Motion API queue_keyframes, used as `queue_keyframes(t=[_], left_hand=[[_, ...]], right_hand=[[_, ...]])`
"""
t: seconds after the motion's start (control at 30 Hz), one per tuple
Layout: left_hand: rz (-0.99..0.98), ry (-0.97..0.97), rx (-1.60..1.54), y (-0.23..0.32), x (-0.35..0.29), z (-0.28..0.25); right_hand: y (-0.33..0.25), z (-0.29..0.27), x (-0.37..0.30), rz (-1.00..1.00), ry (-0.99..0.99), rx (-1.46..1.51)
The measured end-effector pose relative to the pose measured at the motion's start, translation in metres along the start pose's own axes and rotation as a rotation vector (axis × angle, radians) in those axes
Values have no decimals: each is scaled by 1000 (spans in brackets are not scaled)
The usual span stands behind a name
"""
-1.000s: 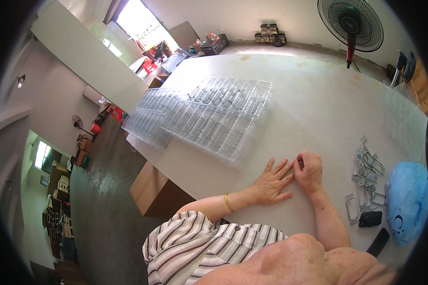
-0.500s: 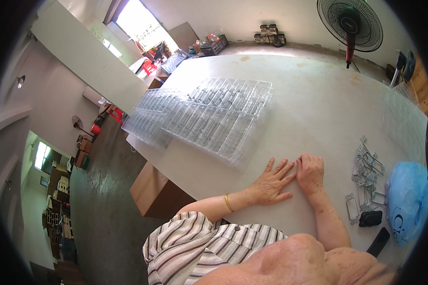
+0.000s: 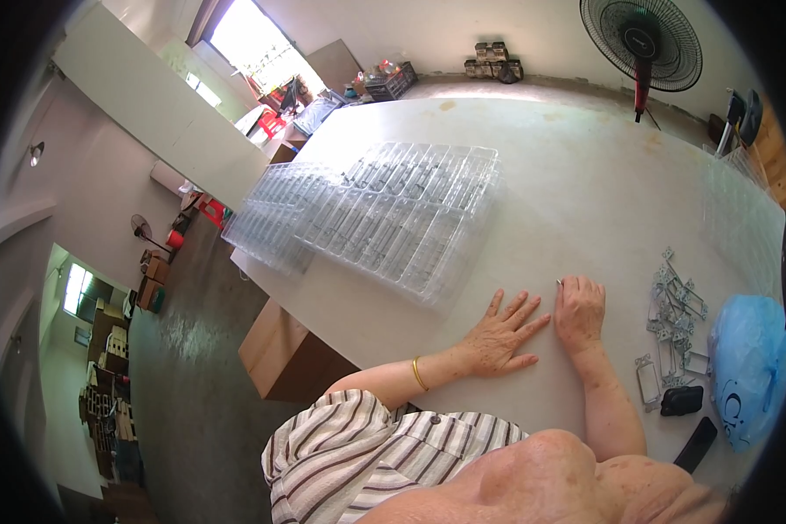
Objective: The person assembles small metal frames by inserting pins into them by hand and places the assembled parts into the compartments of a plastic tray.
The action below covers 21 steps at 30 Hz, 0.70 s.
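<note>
My left hand [image 3: 500,339] lies flat on the white table [image 3: 585,201], fingers spread, with nothing in it. Just right of it, my right hand [image 3: 581,313] rests on the tabletop with its fingers curled closed. A tiny bright tip pokes out at its thumb side, too small to name. Clear plastic trays [image 3: 402,223] with narrow slots, many holding thin grey metal parts, sit beyond my left hand. To the right of my right hand lies a loose pile of grey metal brackets [image 3: 671,306].
A black case [image 3: 681,401], a dark phone-like slab [image 3: 696,444] and a blue plastic bag [image 3: 747,371] are at the right. More clear trays [image 3: 742,218] stand at the far right edge. A fan [image 3: 642,44] is behind the table; a cardboard box [image 3: 293,354] is beside its left edge.
My right hand has slid slightly to the right, away from my left fingertips. My left hand has stayed in place.
</note>
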<state>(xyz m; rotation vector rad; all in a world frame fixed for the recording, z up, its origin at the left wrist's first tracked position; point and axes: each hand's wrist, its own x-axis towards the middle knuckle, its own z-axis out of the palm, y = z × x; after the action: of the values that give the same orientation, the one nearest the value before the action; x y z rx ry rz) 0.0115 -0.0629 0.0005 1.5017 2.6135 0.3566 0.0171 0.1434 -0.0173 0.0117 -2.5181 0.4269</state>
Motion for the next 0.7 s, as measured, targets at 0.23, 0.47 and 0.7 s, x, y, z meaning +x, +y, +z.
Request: queue_keyframes(t=[0.23,0.47,0.7], left_hand=[[-20,-54,-57,-5,3,6],[-5,5,39,-6,1,-8],[-6,10,27,0,-1,-9]], right_hand=[[5,13,-1,5,4,33],[-1,4,10,38,35,45],[-2,0,4,55,8,5]])
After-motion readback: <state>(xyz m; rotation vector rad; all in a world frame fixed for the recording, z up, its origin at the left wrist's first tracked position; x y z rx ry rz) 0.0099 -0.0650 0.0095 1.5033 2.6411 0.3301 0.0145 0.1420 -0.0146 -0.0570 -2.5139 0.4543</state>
